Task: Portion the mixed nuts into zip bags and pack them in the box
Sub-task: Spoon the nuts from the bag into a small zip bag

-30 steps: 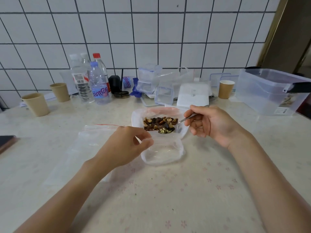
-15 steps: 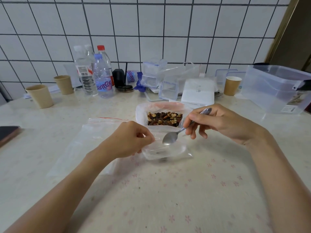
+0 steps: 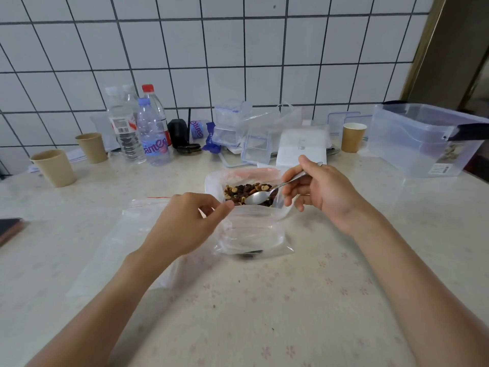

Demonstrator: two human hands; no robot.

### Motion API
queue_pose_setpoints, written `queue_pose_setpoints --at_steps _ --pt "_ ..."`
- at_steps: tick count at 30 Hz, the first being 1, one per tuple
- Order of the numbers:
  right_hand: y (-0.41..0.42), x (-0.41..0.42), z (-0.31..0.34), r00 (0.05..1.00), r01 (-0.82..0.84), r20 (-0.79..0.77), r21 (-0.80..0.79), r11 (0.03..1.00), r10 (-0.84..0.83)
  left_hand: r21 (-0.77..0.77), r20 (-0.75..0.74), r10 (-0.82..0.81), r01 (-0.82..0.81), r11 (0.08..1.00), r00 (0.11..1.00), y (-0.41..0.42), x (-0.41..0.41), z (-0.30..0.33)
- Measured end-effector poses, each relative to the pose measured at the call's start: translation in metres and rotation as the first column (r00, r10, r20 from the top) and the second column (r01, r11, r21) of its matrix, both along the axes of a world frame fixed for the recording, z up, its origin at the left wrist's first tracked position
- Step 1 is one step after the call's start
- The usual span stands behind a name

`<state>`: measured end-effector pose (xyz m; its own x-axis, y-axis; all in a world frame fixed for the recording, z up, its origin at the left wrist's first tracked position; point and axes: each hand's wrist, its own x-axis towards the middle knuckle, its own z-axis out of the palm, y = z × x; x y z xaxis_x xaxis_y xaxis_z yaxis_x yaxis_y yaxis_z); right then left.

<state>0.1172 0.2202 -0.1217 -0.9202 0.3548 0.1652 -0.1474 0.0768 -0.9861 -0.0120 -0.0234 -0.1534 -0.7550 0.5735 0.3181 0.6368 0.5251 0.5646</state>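
Note:
A clear container (image 3: pixel 211 181) of mixed nuts (image 3: pixel 243 190) sits at the table's middle. In front of it stands a clear zip bag (image 3: pixel 254 234), its mouth held open by my left hand (image 3: pixel 190 221), which pinches the left rim. A few dark nuts lie at the bag's bottom. My right hand (image 3: pixel 325 192) grips a metal spoon (image 3: pixel 258 197); its empty bowl hovers over the nuts. A large clear storage box (image 3: pixel 423 141) stands at the far right.
Spare zip bags (image 3: pixel 127 234) lie flat under my left arm. Along the tiled wall stand water bottles (image 3: pixel 152 128), paper cups (image 3: pixel 54 168), small clear containers (image 3: pixel 232 125), a white packet (image 3: pixel 301 147) and another cup (image 3: pixel 353 137). A dark phone (image 3: pixel 9 229) lies at the left edge.
The spoon carried nuts from the container, tipped them into the bag, and has swung back over the nuts, now empty. My left hand kept holding the bag's rim.

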Motion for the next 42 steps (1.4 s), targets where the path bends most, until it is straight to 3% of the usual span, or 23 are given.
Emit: queue_pose_setpoints --at_steps 2,7,11,17,29,34,42 --pt "0.001 -0.003 -0.002 0.996 0.094 0.014 -0.033 0.995 -0.093 0.067 -0.002 0.067 -0.067 0.995 0.998 0.0 -0.004 0.001" --pt "-0.002 -0.007 -0.008 0.955 0.295 0.001 0.055 0.954 -0.295 0.201 0.095 0.216 -0.231 0.952 0.972 0.007 -0.018 -0.011" --pt "-0.008 -0.01 -0.014 0.926 0.372 -0.031 0.22 0.902 -0.375 0.214 0.28 0.196 -0.26 0.942 0.94 0.021 -0.022 -0.019" --pt "-0.023 -0.02 -0.026 0.938 0.333 -0.013 0.318 0.888 -0.348 0.239 0.27 0.11 -0.177 0.955 0.957 0.025 -0.021 -0.022" --pt "-0.032 -0.024 -0.03 0.947 0.295 0.146 -0.052 0.954 -0.285 0.41 0.143 0.006 -0.065 0.91 0.99 0.024 -0.014 -0.019" --pt "-0.033 -0.026 -0.035 0.964 0.214 0.176 -0.064 0.975 -0.2 0.406 0.094 -0.012 -0.027 0.913 0.996 0.025 -0.013 -0.019" --pt "-0.031 -0.029 -0.039 0.962 0.231 0.193 -0.207 0.951 -0.192 0.387 0.066 0.001 -0.027 0.922 0.998 0.023 -0.013 -0.018"
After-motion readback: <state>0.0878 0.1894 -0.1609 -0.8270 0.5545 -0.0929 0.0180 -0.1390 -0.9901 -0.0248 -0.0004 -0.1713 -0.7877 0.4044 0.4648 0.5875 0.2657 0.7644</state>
